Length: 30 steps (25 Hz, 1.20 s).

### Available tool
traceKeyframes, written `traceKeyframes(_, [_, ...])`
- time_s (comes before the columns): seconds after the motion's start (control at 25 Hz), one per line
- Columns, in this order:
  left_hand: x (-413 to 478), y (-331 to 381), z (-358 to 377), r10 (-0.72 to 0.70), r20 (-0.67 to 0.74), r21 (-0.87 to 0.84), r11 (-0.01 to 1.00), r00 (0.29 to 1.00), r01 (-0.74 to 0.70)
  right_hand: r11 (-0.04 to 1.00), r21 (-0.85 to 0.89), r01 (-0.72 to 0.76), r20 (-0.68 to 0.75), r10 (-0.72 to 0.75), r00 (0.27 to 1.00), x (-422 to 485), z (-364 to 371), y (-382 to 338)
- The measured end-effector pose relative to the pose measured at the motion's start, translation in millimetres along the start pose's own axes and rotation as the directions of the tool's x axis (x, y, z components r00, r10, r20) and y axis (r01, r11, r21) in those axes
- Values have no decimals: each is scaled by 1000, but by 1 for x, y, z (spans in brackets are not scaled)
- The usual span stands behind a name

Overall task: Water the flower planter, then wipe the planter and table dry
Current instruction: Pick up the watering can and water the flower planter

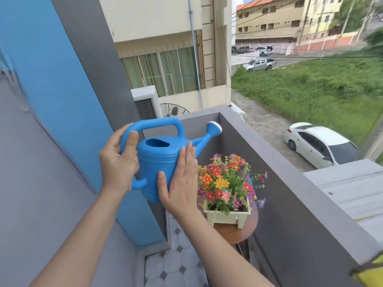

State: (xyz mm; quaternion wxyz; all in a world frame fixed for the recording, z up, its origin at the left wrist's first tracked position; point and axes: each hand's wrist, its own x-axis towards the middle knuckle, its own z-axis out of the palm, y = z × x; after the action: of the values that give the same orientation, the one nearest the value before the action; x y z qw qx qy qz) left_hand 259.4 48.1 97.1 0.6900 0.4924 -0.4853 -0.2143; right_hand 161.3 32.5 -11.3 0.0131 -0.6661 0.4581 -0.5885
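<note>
Left hand (119, 160) grips rear handle of blue watering can (157, 162), right hand (180, 181) pressed flat, fingers straight, against its side, flower planter (228, 217) just beyond right hand.

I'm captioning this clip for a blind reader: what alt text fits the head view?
A person holds a blue watering can in the air on a balcony, left hand gripping its handle, right hand flat against its side. Below and to the right, a cream planter of colourful flowers sits on a round wooden table.

Upstairs home balcony, probably: grey parapet (275, 162), tiled floor (176, 264), street with parked car (320, 145) below.
</note>
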Motion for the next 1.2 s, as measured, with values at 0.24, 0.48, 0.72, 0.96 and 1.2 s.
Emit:
traceKeyframes(0.24, [2,-19,-27,-40,69,107,994,997,32,984,-172,54,49,-46,998,-28,18,-7])
traceKeyframes(0.48, [14,-12,-39,-5,139,179,984,990,-20,984,-171,60,28,-56,998,-29,26,-22])
traceKeyframes(0.72, [24,1,-47,-21,243,199,980,970,-29,979,-178,103,53,-96,994,-34,26,-40])
traceKeyframes(0.96, [29,12,-44,-55,322,246,969,945,-28,978,-199,61,44,-53,998,-38,29,-49])
traceKeyframes(1.2, [29,23,-39,-32,379,323,941,925,-100,968,-232,92,58,-81,995,-37,28,-49])
